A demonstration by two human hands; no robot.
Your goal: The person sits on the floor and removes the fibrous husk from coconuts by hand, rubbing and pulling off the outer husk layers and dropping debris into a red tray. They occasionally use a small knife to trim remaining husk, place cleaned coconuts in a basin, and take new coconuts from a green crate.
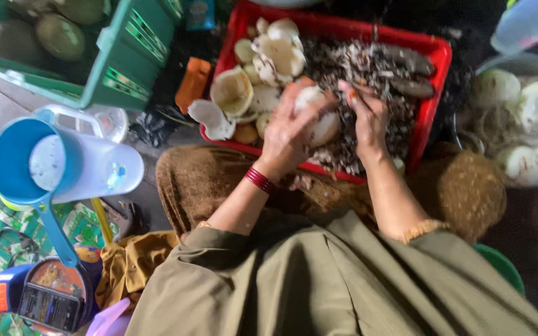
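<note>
Left hand (287, 134): our fingers grip a peeled coconut (319, 115) over the red tray (434, 93) edge.
Right hand (368, 115): fingers curled; what they hold we cannot tell.
Room: crowded all around.

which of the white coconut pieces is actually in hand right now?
The rounded piece over the red crate's near edge: the left hand cups it and the right hand is at its right side. The others lie loose in the crate, untouched.
</note>
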